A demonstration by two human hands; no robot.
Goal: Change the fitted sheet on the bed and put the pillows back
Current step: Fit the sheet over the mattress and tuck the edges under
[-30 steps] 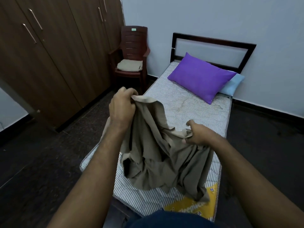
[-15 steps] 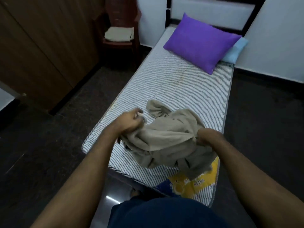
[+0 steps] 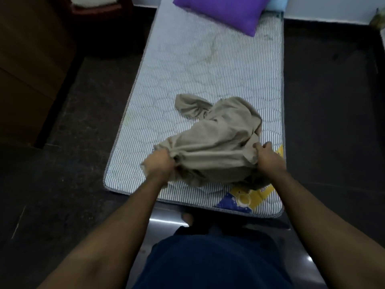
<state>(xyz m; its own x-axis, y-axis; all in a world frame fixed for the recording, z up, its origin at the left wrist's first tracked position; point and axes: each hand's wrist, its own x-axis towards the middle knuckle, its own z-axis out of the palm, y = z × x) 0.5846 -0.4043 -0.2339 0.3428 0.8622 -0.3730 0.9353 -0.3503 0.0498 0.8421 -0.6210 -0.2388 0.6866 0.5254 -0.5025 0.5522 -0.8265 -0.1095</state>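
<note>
At the mattress foot: beige sheet (image 3: 216, 140) lies bunched on the striped mattress (image 3: 187, 65).
Left hand (image 3: 159, 163): grasps the sheet's 9 o'clock edge.
Right hand (image 3: 268, 157): grasps its 3 o'clock edge.
Purple pillow (image 3: 225, 9): 12 o'clock, well apart.

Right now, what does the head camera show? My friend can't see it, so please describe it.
A person's left hand and right hand grip a crumpled beige fabric sheet lying on the foot of a bare blue-striped mattress. A purple pillow overlaps a light blue pillow at the far end.
</note>
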